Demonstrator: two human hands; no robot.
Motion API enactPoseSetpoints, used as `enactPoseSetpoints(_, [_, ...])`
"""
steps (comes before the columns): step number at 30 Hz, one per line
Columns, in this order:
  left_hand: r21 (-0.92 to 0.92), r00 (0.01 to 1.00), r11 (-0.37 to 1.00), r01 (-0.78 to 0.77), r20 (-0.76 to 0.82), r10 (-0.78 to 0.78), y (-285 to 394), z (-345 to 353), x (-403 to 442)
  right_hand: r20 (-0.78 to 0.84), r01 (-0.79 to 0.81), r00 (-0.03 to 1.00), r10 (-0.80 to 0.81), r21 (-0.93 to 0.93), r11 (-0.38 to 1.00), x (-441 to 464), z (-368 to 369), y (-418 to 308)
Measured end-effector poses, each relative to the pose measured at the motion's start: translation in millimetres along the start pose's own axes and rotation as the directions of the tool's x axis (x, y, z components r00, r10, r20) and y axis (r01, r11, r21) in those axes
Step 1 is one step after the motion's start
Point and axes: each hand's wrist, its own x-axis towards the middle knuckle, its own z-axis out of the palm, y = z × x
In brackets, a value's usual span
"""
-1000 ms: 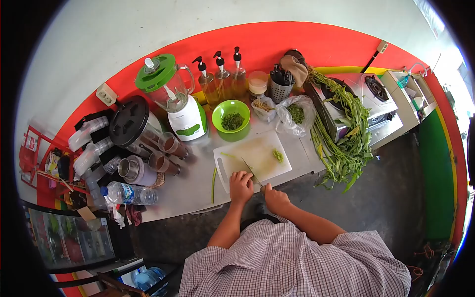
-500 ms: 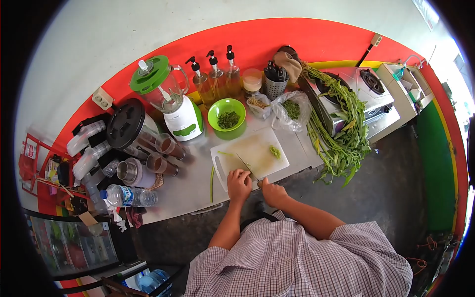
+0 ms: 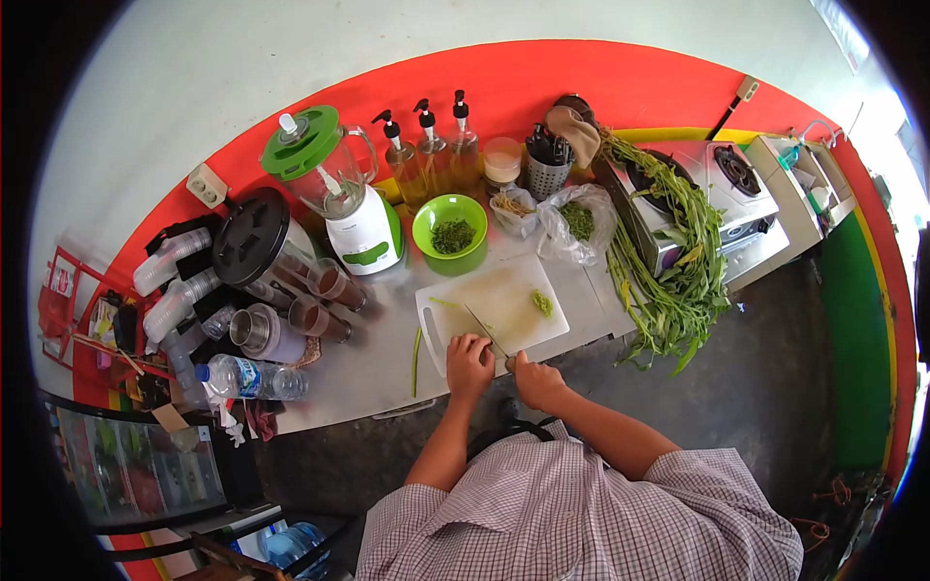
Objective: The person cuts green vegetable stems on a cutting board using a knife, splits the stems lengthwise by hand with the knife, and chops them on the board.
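My right hand (image 3: 539,382) is closed around the handle of a kitchen knife (image 3: 485,331), whose blade slants up and left over the white cutting board (image 3: 453,360). Close to the blade, my left hand (image 3: 471,364) rests on the board's near edge with its fingers curled; what lies under them is hidden. A small pile of chopped greens (image 3: 542,303) sits on the right of the board, and a thin green piece (image 3: 445,302) lies at its upper left. Left of the board a long green stem (image 3: 417,363) lies on the counter. Beyond it stands a green bowl (image 3: 451,261) of chopped leaves.
A blender (image 3: 363,237) and several pump bottles (image 3: 435,165) stand at the back. Leafy stalks (image 3: 678,290) hang over the gas stove (image 3: 741,208) on the right. A plastic bag (image 3: 581,247) holds greens. Cups (image 3: 320,320) and a water bottle (image 3: 254,379) occupy the left.
The whole view has shifted slightly. Both hands and the knife stay at nearly the same place on the board, and the chopped pile looks the same.
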Motion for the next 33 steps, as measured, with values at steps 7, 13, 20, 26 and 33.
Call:
enactPoseSetpoints(7, [-0.006,1.0,1.0,-0.006,0.002,0.006,2.0,0.8,2.6,-0.001,-0.025,1.0,0.025,0.007,1.0,2.0,11.0,5.2])
enactPoseSetpoints(13, [-0.007,0.999,0.999,0.031,-0.011,-0.031,4.2,0.7,-0.2,0.018,-0.022,1.0,0.022,0.031,0.999,-7.1,6.9,2.3])
enactPoseSetpoints(20, [0.007,0.999,0.999,0.032,-0.005,-0.032,5.8,-0.7,0.6,0.013,0.015,1.0,-0.014,-0.028,0.999,9.7,1.6,6.6])
enactPoseSetpoints(26, [0.011,1.0,1.0,0.024,-0.011,-0.024,3.7,1.2,0.7,0.023,-0.076,0.997,0.075,0.031,0.997,-8.0,15.9,2.0])
enactPoseSetpoints(33, [0.013,0.999,0.999,0.032,0.0,-0.032,5.4,1.8,-0.4,0.005,0.006,1.0,-0.006,-0.025,1.0,-1.7,1.2,6.0])
